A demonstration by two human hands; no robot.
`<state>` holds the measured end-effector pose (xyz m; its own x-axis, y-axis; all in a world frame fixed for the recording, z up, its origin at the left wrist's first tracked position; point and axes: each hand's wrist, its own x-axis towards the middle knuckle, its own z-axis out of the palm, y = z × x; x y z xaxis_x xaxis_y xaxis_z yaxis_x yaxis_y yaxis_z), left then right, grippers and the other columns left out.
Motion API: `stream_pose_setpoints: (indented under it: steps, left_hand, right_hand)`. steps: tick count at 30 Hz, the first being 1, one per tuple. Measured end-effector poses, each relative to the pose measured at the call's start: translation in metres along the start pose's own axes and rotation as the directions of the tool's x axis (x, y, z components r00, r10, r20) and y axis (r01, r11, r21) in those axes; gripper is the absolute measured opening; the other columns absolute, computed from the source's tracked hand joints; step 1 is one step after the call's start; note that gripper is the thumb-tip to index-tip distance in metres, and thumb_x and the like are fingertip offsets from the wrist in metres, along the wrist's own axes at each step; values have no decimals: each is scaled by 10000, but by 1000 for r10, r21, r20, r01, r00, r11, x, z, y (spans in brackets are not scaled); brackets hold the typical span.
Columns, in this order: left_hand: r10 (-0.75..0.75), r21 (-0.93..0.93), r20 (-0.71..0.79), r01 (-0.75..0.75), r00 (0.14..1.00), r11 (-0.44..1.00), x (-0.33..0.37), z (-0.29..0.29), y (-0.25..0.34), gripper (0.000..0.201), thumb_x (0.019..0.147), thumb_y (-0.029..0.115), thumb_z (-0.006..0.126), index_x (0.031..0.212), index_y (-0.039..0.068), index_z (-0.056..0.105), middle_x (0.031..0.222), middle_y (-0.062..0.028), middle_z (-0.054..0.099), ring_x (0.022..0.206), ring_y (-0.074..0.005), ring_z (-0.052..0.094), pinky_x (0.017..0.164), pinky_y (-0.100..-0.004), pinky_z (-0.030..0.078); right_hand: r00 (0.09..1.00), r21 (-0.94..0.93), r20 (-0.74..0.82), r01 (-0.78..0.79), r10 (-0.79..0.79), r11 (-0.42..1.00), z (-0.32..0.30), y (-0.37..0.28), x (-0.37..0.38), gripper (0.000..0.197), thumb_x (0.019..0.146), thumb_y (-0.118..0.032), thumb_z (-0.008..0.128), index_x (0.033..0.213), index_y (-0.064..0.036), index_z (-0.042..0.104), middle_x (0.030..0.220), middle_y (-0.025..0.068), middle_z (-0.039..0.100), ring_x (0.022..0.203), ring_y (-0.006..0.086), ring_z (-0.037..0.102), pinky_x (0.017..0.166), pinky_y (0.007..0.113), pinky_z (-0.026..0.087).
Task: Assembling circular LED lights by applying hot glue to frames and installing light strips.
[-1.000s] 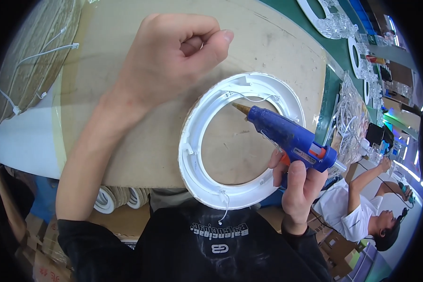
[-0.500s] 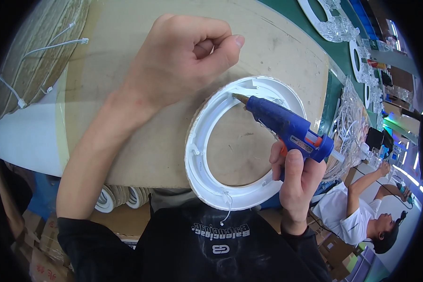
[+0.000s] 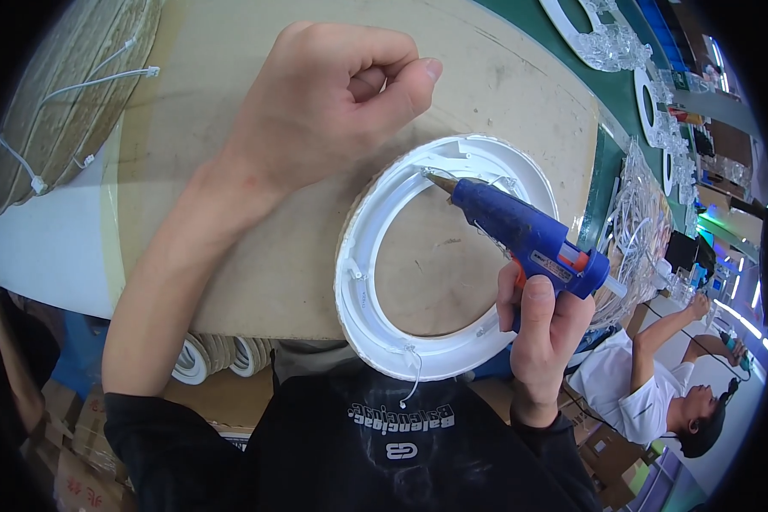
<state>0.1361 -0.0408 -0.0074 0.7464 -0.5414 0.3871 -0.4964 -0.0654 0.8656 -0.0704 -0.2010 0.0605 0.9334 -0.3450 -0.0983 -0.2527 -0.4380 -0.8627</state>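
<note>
My right hand (image 3: 544,341) grips a blue hot glue gun (image 3: 516,224) by its handle. The nozzle points to the upper left, with its tip at the inner channel of a white ring-shaped housing (image 3: 347,294). Strands of clear glue show near the tip. A short white wire with a small plug (image 3: 404,403) hangs from the ring's near side, over the table edge. My left hand (image 3: 324,102) is closed in a loose fist, thumb against the bent index finger, above the board beyond the ring's left side. Whatever it may hold is hidden.
A brown board (image 3: 230,290) covers the table. Stacked rings with white wires (image 3: 85,85) stand far left. A bundle of white cables (image 3: 627,230) lies right, near clear parts (image 3: 610,51) on a green surface. A co-worker (image 3: 640,375) sits at the right; more rings (image 3: 192,363) lie below.
The glue gun and my right hand have shifted slightly right and down. The nozzle has drawn back a little from the channel, where glue strands show. My left hand has risen slightly.
</note>
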Motion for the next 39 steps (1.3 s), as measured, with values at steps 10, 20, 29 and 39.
stream_pose_setpoints:
  steps: [10,20,29,39]
  left_hand:
    - [12,-4,-7,-12,1000,1000,-1,-1,-1,329,905,88,621,623,16,468,544,53,245,511,-50,228,448,-280,189]
    - [13,-1,-9,-13,1000,1000,0,0,-2,323,903,93,625,628,11,477,542,47,240,505,-55,228,444,-284,192]
    - [-46,43,1,46,999,998,0,-4,-2,314,898,131,627,635,-1,519,515,28,279,491,-63,253,440,-289,218]
    - [-159,88,-151,174,976,981,8,0,12,343,926,91,596,608,13,495,563,78,387,539,-17,344,466,-248,248]
  right_hand:
    - [1000,17,-14,-5,5,1000,1,-2,-2,360,1009,-270,475,1157,49,550,697,52,555,508,69,444,464,210,333]
    - [1000,17,-7,-16,16,1000,0,-2,-3,353,1009,-266,480,1138,54,553,694,50,557,505,64,443,464,206,333]
    - [997,88,-72,-34,40,996,-15,4,-14,385,1013,-249,448,1227,68,493,834,160,656,502,101,520,456,207,378]
    - [917,483,-354,8,186,876,-58,72,-35,556,1022,-487,318,1015,18,551,555,27,481,395,77,357,386,217,241]
